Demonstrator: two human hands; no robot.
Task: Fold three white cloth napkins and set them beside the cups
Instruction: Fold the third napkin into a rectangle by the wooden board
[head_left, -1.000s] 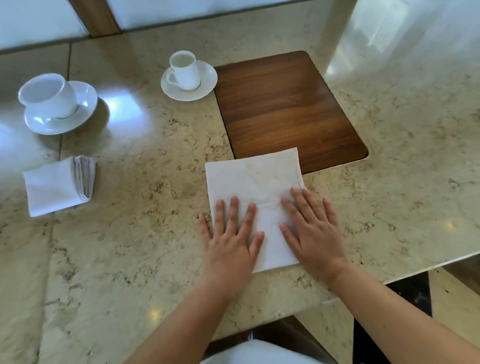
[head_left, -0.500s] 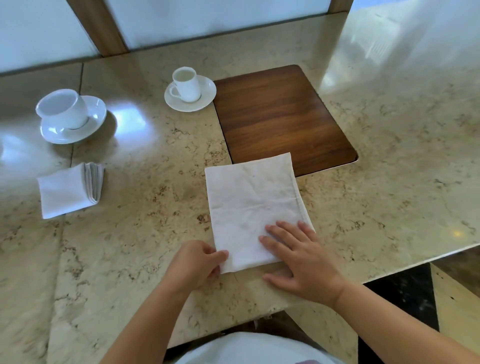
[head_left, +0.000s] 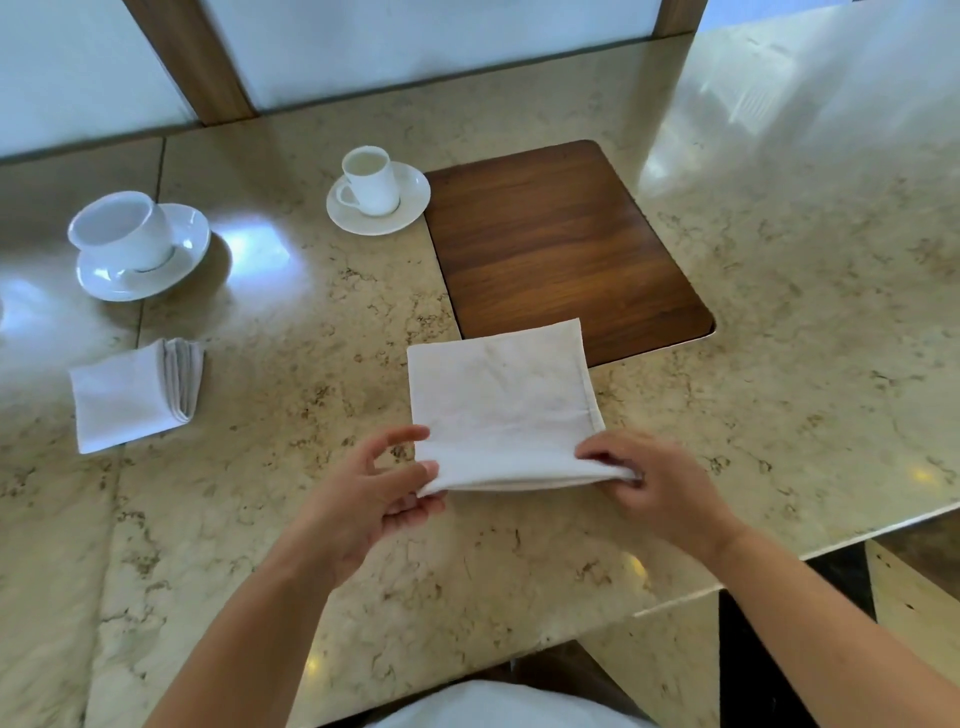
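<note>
A white cloth napkin (head_left: 501, 395) lies on the marble table in front of me, its near edge lifted off the surface. My left hand (head_left: 374, 493) pinches the near left corner and my right hand (head_left: 649, 483) pinches the near right corner. A second napkin (head_left: 127, 395), folded into a small square, lies at the left, below a large white cup (head_left: 124, 228) on its saucer. A smaller white cup (head_left: 370, 179) on a saucer stands further back near the middle.
A dark wooden inset panel (head_left: 561, 249) sits in the marble table (head_left: 779, 312) behind the napkin, its near left corner under the cloth. The table's edge runs close on my right. A window wall with wooden posts (head_left: 192, 57) borders the far side.
My hands went from pressing flat on the napkin to gripping its near corners, and the near edge is now raised. The camera view has tilted so the table sits lower in the frame.
</note>
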